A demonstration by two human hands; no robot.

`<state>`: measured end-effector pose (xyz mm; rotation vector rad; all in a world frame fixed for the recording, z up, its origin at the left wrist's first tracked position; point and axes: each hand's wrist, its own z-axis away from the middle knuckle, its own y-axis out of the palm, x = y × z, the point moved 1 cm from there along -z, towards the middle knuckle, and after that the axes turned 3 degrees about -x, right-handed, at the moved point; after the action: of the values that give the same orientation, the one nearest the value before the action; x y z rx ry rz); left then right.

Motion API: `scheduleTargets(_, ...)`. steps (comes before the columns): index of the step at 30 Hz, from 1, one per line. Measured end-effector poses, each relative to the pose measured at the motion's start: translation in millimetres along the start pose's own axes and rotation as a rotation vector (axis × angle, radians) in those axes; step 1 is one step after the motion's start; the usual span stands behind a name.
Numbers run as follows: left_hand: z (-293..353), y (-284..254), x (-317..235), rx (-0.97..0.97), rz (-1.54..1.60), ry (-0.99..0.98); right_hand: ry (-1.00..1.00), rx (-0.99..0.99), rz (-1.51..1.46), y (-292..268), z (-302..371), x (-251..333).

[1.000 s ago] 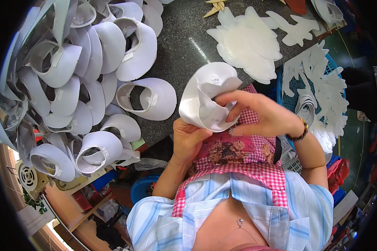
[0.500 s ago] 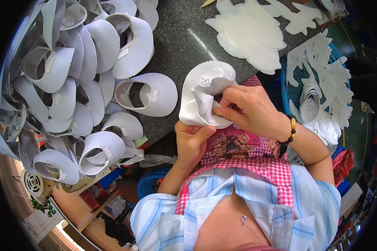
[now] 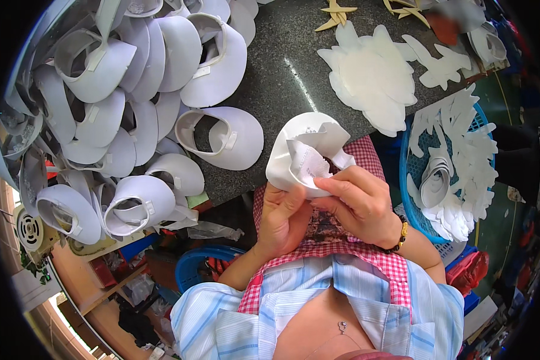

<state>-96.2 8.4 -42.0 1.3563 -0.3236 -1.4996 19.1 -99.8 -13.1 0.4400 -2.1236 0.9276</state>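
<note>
I hold a white sun visor (image 3: 280, 157) over my lap, its stitched inner band standing up inside the curved brim. My left hand (image 3: 281, 219) grips the visor's near edge from below, thumb on top. At the band's near right end, my right hand (image 3: 361, 201) has its thumb and fingers closed on the rim. The fingers hide part of that edge. Just left of my hands, another white visor (image 3: 246, 141) lies on the dark speckled tabletop (image 3: 264, 72).
Many white visors (image 3: 180, 57) are heaped at the left. Turtle-shaped white sheets (image 3: 372, 75) are stacked at the far right of the table, near yellowish starfish-like pieces (image 3: 337, 15). A blue basket (image 3: 407, 180) of white cutouts stands at right; a blue bucket (image 3: 189, 270) sits below the table.
My right hand has moved from inside the visor's band down to its near rim. The visor sits slightly lower and more to the right. The whole view has shifted a little.
</note>
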Motion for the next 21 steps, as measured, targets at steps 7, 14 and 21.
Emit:
scheduleTargets(7,1,5,-2,0.031,0.005,0.070,0.074,0.024,-0.085,-5,-4,1)
scheduleTargets(14,-3,11,0,0.028,0.008,0.060,0.171,0.138,-0.270,-16,-15,0)
scheduleTargets(21,-4,30,6,-0.085,-0.052,-0.055,0.140,-0.067,-0.039,-1,1,0)
